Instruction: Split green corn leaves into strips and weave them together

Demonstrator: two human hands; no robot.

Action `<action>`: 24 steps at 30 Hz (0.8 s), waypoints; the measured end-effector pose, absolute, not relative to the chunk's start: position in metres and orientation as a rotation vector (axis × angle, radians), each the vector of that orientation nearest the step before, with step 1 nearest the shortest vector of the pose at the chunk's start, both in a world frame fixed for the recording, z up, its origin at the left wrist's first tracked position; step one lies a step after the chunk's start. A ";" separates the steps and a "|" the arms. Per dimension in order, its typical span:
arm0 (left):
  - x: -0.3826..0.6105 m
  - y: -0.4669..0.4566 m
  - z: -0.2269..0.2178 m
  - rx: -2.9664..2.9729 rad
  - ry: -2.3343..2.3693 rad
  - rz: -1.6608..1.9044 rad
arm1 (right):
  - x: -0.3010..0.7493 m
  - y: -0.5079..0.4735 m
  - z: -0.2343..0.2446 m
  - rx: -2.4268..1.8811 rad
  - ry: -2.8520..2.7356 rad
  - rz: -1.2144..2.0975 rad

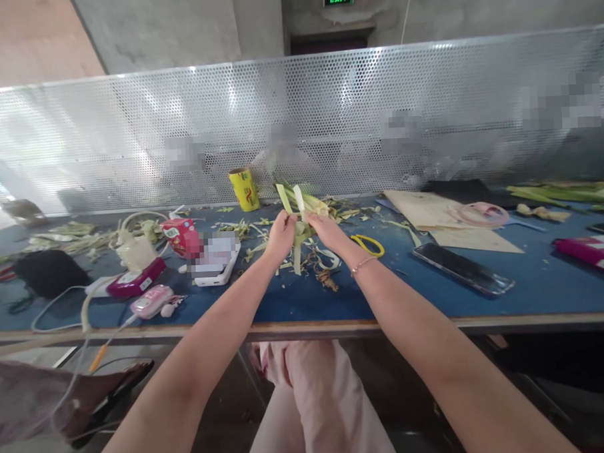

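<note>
Both my hands meet over the middle of the blue table (385, 296). My left hand (281, 233) and my right hand (323, 229) are closed on the same bundle of pale green leaf strips (295, 217). The strips stick up above the fingers and hang down below them. A thin bracelet sits on my right wrist. Dry leaf scraps (324, 269) lie on the table just under the hands.
Yellow scissors (369, 245), a phone (463, 269), cardboard sheets (431, 214) and a pink ring lie to the right. A yellow can (244, 189), a white power bank (214, 260), pink gadgets and cables lie to the left. A perforated metal screen (327, 118) closes the back.
</note>
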State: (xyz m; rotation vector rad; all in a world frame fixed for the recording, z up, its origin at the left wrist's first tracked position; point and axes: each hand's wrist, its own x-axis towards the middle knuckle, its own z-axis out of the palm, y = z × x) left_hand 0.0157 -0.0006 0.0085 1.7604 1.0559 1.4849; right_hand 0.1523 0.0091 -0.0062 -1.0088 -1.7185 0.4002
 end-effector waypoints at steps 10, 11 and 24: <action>0.016 0.000 0.005 1.991 0.995 1.546 | 0.143 0.001 0.000 -1.084 -1.671 0.278; 0.016 0.000 0.005 1.954 0.996 1.559 | 0.143 0.001 0.001 -1.064 -1.664 0.248; 0.023 -0.009 0.008 1.839 0.911 1.596 | 0.144 -0.002 0.005 -1.103 -1.412 0.177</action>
